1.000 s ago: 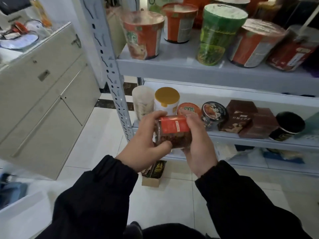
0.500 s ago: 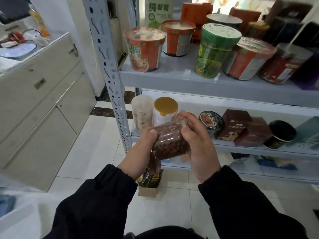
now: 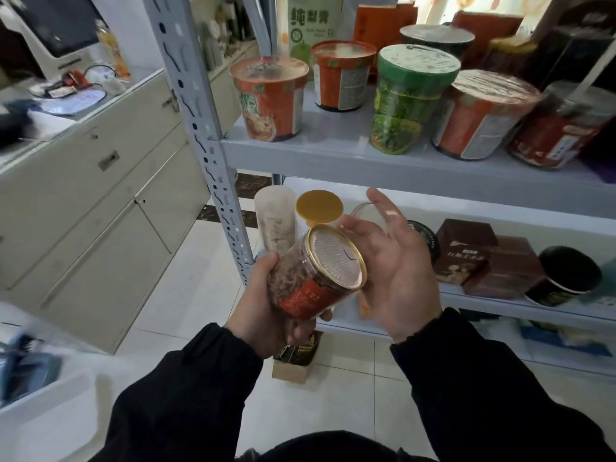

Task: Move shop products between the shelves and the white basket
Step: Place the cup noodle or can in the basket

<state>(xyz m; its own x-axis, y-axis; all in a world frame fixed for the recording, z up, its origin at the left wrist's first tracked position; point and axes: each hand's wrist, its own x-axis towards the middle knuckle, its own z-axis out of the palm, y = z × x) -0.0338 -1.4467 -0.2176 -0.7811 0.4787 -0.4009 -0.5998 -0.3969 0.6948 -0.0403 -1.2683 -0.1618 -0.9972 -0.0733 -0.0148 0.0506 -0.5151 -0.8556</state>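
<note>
Right hand (image 3: 396, 265) has left clear gold-rimmed jar (image 3: 300, 278), fingers spread; left hand (image 3: 263, 311) fingers wrap it.

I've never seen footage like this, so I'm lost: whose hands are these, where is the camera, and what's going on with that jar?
No machine here: a person wears one camera on the head, looking down at their own bare hands in black sleeves. The left hand grips a tilted clear jar with a red label and gold-rimmed top. The right hand is open beside it, holding nothing. Behind are grey shelves: noodle cups above, brown boxes below.
</note>
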